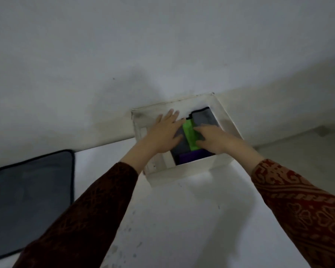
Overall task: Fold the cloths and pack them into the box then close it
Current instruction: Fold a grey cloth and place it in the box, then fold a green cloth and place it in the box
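both arms are stretched forward into the open white box point(184, 174). the left hand point(163, 132) is laid flat, fingers spread. the right hand point(214, 139) is pressed, fingers extended, on the green cloth point(190, 135).

Dim light, plain white wall point(124, 45), white surface point(182, 219), dark grey mat point(27, 200) lying left

Single head cam, wide-angle, looking forward and down from above the person's arms. Box point(184, 136) sits near frame centre against the wall point(162, 45), at arm's reach. Table point(182, 219) fills the lower frame; edges bow from lens distortion. No second view, so no overlap.
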### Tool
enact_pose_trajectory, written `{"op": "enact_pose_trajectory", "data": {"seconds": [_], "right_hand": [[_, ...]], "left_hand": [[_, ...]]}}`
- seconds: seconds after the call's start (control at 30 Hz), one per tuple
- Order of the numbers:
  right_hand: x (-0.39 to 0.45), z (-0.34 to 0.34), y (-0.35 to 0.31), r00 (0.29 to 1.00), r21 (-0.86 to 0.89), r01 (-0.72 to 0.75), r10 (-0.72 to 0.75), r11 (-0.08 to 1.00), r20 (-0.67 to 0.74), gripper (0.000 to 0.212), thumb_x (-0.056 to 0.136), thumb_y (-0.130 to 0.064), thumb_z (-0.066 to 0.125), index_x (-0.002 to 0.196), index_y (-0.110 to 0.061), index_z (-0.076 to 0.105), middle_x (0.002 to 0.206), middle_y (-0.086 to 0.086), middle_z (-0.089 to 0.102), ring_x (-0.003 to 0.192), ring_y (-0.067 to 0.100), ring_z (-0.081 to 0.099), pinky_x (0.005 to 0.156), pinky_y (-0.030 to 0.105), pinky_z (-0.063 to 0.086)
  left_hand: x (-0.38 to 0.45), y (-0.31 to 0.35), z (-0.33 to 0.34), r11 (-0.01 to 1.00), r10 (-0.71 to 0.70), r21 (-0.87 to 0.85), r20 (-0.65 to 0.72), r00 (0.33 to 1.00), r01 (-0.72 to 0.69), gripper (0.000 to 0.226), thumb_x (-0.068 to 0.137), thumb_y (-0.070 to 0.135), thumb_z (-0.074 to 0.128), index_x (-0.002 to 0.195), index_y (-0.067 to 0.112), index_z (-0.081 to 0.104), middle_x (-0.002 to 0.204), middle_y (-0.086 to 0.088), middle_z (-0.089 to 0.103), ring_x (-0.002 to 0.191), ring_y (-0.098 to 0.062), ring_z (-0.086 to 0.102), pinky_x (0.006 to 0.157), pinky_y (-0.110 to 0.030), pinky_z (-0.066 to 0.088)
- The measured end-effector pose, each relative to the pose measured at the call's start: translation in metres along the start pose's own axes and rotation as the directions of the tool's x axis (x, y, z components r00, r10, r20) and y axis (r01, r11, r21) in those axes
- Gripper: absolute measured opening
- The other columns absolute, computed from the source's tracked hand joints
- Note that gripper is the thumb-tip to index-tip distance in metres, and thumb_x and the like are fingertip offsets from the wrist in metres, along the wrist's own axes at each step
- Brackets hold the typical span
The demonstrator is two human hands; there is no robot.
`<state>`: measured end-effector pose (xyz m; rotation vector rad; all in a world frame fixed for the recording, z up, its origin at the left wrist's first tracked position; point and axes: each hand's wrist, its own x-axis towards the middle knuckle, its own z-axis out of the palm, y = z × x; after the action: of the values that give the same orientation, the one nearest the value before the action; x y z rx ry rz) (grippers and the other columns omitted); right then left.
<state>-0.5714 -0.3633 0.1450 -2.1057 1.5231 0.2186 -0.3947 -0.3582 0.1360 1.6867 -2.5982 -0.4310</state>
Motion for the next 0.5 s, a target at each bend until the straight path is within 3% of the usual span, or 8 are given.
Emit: {"op": "enact_pose_trajectory", "data": {"seconds": [0.17,0.27,0.4,0.5], "right_hand": [[-0.033,0.026,-0.083,0.916,0.117,0.333,-0.292,0.935,-0.276,0.047,0.093,-0.024,0.054,0.136,-0.011,0.044,0.137,0.009,0.049,0.126,0.026,0.045,0.102,0.03,0.033],[-0.043,0.047,-0.131,0.868,0.138,0.387,-0.311,0.912,-0.386,0.039,0.094,-0.027,0.052,0.13,-0.012,0.05,0.134,0.008,0.052,0.126,0.026,0.043,0.108,0.035,0.028],[-0.055,0.099,-0.196,0.851,0.198,0.467,-0.378,0.862,-0.364,0.032,0.094,-0.027,0.05,0.123,-0.015,0.054,0.124,0.006,0.055,0.117,0.022,0.048,0.102,0.034,0.037],[-0.061,0.152,-0.236,0.866,0.26,0.492,-0.436,0.831,-0.244,0.03,0.093,-0.027,0.052,0.119,-0.013,0.057,0.118,0.009,0.058,0.111,0.022,0.051,0.094,0.03,0.039]], "left_hand": [[-0.117,-0.04,-0.015,0.99,-0.136,-0.061,-0.215,0.967,0.126,0.054,0.096,0.032,0.042,0.146,0.022,0.024,0.159,-0.008,0.006,0.148,-0.024,0.0,0.119,-0.043,0.005],[-0.185,-0.061,-0.006,0.968,-0.239,-0.134,-0.252,0.938,0.211,0.054,0.097,0.031,0.041,0.147,0.021,0.021,0.159,-0.006,0.009,0.147,-0.022,0.002,0.119,-0.041,0.009],[-0.282,-0.095,0.026,0.91,-0.39,-0.242,-0.231,0.891,0.336,0.057,0.096,0.031,0.045,0.147,0.019,0.023,0.157,-0.008,0.019,0.146,-0.024,0.012,0.119,-0.043,0.015],[-0.337,-0.115,0.054,0.82,-0.52,-0.36,-0.147,0.842,0.444,0.057,0.095,0.026,0.048,0.146,0.018,0.024,0.156,-0.008,0.023,0.146,-0.023,0.012,0.118,-0.043,0.02]]}}
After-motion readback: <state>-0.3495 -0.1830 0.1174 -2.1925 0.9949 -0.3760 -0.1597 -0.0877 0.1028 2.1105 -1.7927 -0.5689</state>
